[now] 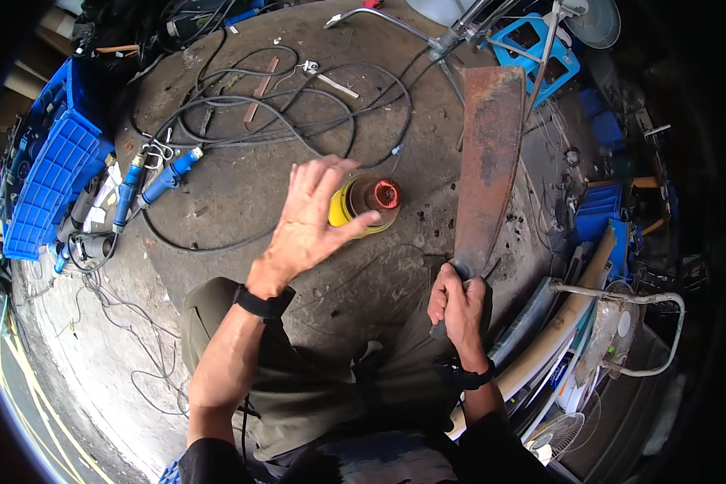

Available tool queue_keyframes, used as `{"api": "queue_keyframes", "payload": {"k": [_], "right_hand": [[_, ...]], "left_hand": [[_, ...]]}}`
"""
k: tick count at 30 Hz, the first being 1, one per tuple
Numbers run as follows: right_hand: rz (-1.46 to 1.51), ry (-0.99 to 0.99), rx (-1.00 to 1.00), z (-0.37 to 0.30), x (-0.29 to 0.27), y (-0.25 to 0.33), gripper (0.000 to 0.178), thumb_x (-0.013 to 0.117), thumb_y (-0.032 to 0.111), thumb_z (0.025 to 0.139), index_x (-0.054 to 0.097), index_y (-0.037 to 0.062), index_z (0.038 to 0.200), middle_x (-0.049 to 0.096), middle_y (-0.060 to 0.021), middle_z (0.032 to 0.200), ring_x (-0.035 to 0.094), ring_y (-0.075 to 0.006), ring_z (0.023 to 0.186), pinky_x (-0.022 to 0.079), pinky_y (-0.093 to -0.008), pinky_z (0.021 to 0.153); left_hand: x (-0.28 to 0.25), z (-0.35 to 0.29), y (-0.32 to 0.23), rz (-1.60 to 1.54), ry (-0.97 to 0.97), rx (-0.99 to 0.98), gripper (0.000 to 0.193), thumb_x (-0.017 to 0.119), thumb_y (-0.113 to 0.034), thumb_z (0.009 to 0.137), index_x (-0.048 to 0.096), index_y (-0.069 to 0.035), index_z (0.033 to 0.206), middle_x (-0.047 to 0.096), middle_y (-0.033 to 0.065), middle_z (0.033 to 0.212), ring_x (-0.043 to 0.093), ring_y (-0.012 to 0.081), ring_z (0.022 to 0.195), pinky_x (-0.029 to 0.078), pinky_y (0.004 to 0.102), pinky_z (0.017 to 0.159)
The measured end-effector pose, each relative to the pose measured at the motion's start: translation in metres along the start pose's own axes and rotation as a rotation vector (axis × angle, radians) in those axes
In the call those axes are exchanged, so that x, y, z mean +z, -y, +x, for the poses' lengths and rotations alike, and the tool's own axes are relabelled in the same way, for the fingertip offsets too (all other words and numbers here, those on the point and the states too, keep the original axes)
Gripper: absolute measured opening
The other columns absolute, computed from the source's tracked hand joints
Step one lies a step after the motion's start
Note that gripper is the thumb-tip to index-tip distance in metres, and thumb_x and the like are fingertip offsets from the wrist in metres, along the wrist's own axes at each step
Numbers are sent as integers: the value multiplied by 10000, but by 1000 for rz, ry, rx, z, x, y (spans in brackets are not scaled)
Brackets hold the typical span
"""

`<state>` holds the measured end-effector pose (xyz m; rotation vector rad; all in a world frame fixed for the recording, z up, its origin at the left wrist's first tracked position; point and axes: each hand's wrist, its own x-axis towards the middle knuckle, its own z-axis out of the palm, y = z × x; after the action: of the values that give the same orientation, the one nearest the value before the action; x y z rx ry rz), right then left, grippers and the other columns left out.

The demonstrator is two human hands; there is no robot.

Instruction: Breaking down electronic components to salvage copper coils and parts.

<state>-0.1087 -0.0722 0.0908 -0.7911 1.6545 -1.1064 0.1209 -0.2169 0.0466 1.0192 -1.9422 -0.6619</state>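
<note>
My right hand [460, 306] is wrapped round the short handle of a large machete [490, 161]. Its wide blade is rusty, square at the end, and points up and away from me. My left hand [310, 214] is open, thumb and fingers apart, beside a small motor-like part [383, 196]. That part has a dark brown cylinder with a reddish copper winding at its end, in a yellow ring-shaped housing [340, 208]. The hand covers the housing's left side, and I cannot tell whether it touches it.
Black cable [290, 105] lies looped over the concrete floor beyond my hands. Blue power tools [169, 177] and a blue crate [52, 181] are at the left. A blue stool [532, 52] stands far right; long boards and a metal-framed piece [625, 323] lean at the right.
</note>
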Motion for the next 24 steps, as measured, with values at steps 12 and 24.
{"api": "queue_keyframes", "payload": {"k": [12, 24], "right_hand": [[118, 144, 42, 71, 17, 15, 384, 725, 263, 968, 442, 117, 752, 419, 54, 562, 396, -54, 411, 367, -262, 388], [197, 325, -143, 103, 26, 4, 304, 725, 284, 968, 562, 36, 904, 741, -117, 941, 721, -149, 734, 441, -245, 410]], "left_hand": [[48, 1, -2, 107, 84, -109, 516, 732, -341, 921, 552, -104, 1343, 637, 126, 1157, 586, 341, 1160, 282, 662, 1141], [36, -9, -27, -1032, -62, -392, 583, 711, -45, 950, 426, 13, 1455, 614, 125, 1364, 580, 188, 1257, 451, 348, 1089]]}}
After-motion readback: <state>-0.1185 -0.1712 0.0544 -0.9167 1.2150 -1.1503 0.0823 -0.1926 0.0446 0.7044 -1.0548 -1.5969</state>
